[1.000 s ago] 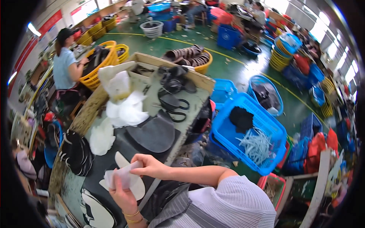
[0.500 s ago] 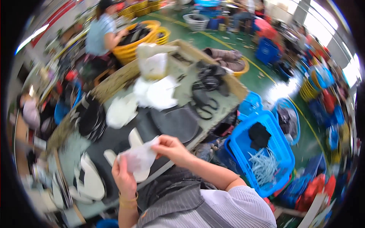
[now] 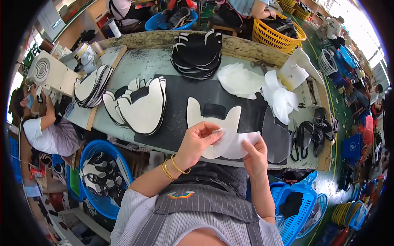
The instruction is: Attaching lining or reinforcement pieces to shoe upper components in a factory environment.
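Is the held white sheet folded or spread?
Largely spread: the white sheet extends between left hand and right hand; its gripped edges hidden.

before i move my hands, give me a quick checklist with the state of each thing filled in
1. Left hand gripping the white sheet: ok, it pinches the sheet's left part.
2. Right hand gripping it too: ok, thumb and fingers pinch the right end.
3. Only one layer in hand: cannot tell, the view does not settle it.
4. Cream piece beneath fully uncovered: not ok, the sheet hides part of it in this view.
5. Sheet touching that piece: cannot tell from this angle.
6. Stack of cream pieces clear of both hands: ok, it lies apart, to their left.
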Action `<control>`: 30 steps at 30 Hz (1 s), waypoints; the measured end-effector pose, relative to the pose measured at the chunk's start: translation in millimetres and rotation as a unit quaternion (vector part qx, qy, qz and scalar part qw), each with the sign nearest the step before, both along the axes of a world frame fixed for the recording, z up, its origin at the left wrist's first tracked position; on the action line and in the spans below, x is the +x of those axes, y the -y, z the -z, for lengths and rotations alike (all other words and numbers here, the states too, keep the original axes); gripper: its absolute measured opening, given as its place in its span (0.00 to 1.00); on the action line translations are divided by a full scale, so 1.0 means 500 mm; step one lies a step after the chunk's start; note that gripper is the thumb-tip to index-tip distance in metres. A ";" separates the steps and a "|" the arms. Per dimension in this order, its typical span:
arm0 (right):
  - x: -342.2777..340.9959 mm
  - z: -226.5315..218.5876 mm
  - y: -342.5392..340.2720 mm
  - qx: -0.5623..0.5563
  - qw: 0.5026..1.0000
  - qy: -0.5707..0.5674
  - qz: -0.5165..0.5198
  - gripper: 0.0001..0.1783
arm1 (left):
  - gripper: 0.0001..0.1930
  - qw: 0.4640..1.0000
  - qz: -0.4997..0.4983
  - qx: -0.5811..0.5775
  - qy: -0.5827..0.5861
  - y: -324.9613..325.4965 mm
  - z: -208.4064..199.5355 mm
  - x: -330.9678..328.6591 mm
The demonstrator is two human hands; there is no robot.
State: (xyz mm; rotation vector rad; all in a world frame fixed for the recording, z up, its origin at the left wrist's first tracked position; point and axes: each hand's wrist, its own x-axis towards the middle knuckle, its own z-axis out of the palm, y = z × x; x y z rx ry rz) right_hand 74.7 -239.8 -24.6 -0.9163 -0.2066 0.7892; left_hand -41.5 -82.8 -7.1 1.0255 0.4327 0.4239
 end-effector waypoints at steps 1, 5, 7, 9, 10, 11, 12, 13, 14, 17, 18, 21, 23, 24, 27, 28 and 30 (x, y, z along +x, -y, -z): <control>0.001 0.008 -0.001 -0.009 0.999 0.030 0.022 0.08 | 0.06 1.000 0.007 0.023 0.013 -0.006 0.003 -0.001; 0.006 0.010 -0.011 0.029 0.997 -0.059 0.050 0.09 | 0.07 1.000 0.017 -0.001 -0.012 -0.020 0.000 -0.005; -0.008 -0.004 -0.022 0.008 0.995 -0.082 0.053 0.08 | 0.07 1.000 0.014 -0.024 0.000 -0.024 0.002 -0.005; -0.009 0.016 -0.023 -0.010 1.000 -0.010 0.028 0.08 | 0.08 0.999 0.011 -0.045 0.012 -0.023 0.001 -0.004; -0.016 0.007 -0.029 -0.011 0.998 -0.003 0.059 0.08 | 0.09 1.000 0.002 -0.016 0.027 -0.020 -0.004 -0.005; -0.020 0.007 -0.032 -0.012 0.998 0.001 0.055 0.08 | 0.10 0.999 -0.008 0.013 0.041 -0.017 -0.007 -0.006; -0.023 0.009 -0.033 -0.014 0.997 0.018 0.080 0.08 | 0.10 0.999 -0.011 0.013 0.044 -0.018 -0.010 -0.012; -0.025 0.012 -0.033 -0.014 0.994 0.034 0.104 0.07 | 0.11 1.000 0.015 0.003 0.019 -0.018 -0.011 -0.019; -0.022 0.018 -0.030 -0.007 0.995 0.044 0.092 0.08 | 0.12 0.999 0.041 -0.007 -0.006 -0.019 -0.014 -0.024; -0.026 0.021 -0.034 -0.009 0.989 0.082 0.124 0.11 | 0.11 0.996 0.030 -0.088 0.007 -0.020 -0.029 -0.024; -0.022 0.023 -0.030 -0.106 0.962 0.182 0.175 0.14 | 0.11 0.996 0.030 -0.088 0.008 -0.020 -0.027 -0.024; -0.004 -0.009 -0.022 -0.138 0.820 0.489 0.263 0.19 | 0.12 0.999 0.006 0.005 0.034 -0.019 -0.021 -0.018; -0.006 -0.066 -0.020 -0.159 0.761 0.609 0.156 0.19 | 0.13 0.988 -0.007 0.151 0.005 -0.018 -0.025 -0.028; -0.014 -0.102 -0.034 -0.180 0.726 0.654 0.116 0.17 | 0.14 0.982 -0.005 0.190 -0.002 -0.016 -0.025 -0.031; -0.017 -0.119 -0.065 -0.185 0.720 0.668 0.026 0.17 | 0.16 0.955 -0.014 0.293 -0.041 -0.004 -0.042 -0.034; -0.018 -0.117 -0.071 -0.188 0.719 0.669 0.016 0.17 | 0.16 0.954 -0.015 0.295 -0.041 -0.001 -0.043 -0.035; -0.021 -0.115 -0.075 -0.180 0.717 0.673 0.011 0.16 | 0.18 0.913 -0.031 0.404 -0.040 0.003 -0.043 -0.040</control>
